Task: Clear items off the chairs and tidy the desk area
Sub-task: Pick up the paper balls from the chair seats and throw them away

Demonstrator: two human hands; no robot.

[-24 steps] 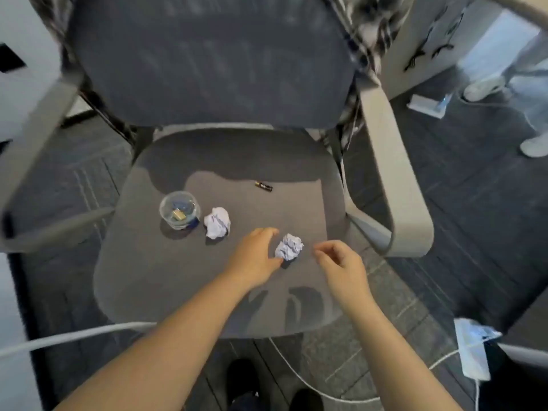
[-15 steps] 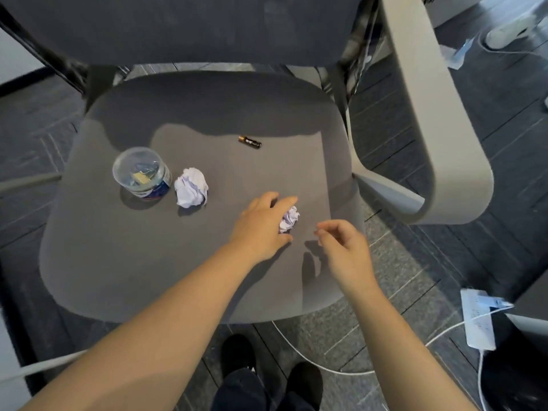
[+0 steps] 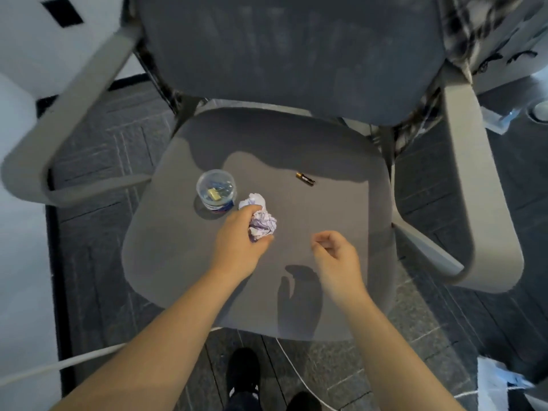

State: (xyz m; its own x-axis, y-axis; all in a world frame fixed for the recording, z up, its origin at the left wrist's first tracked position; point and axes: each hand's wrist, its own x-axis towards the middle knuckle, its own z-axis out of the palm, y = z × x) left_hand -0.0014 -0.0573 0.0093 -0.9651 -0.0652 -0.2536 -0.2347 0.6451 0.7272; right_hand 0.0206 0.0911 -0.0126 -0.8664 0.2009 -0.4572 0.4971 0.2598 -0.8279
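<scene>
A grey office chair seat (image 3: 341,221) fills the middle of the head view. My left hand (image 3: 237,241) is shut on a crumpled paper ball (image 3: 263,226) and its fingertips reach a second crumpled paper ball (image 3: 253,200) just behind. A small clear round container (image 3: 216,191) with bits inside stands left of that ball. A small battery (image 3: 304,178) lies further back on the seat. My right hand (image 3: 336,259) hovers over the seat's front right, fingers loosely curled, holding nothing.
Grey armrests (image 3: 462,179) flank the seat on both sides. A plaid garment (image 3: 474,28) hangs over the backrest's right side. White cables (image 3: 293,369) run across the dark floor near my shoes. A white power strip (image 3: 498,381) lies at the bottom right.
My left hand closed on the paper ball at the seat's front and carried it left to the second ball. My right hand stayed near the front right.
</scene>
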